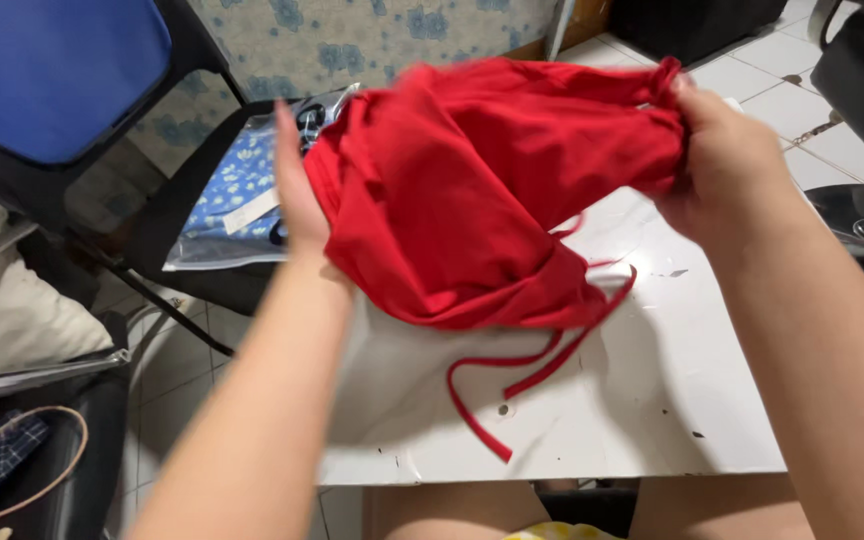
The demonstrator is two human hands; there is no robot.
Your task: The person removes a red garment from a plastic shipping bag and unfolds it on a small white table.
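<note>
White worktop [652,400] is lying under my arms, scuffed and speckled, with pale floor tiles [752,80] showing beyond its far edge. I am holding a red garment [472,200] bunched up above the worktop, its bulk hanging in the air rather than resting flat. Its long axis is running across from my left hand [297,200] to my right hand [727,165], rising slightly toward the right, where the cloth is gathered into a tight knot of folds. My right hand is closing around that gathered end, fingers wrapped into the fabric. My left hand is pressing flat and open-fingered against the garment's other edge, its palm turned to the cloth; I cannot tell whether the thumb is pinching anything behind. Thin red straps [522,380] are trailing down from the garment's lower edge and lying looped on the worktop just below it. Beyond the garment, past my left hand, a clear plastic bag with blue patterned cloth [227,200] is sitting on a black chair [152,230], partly hidden by the red fabric. A blue seat back [52,70] is standing farther off the same way.
</note>
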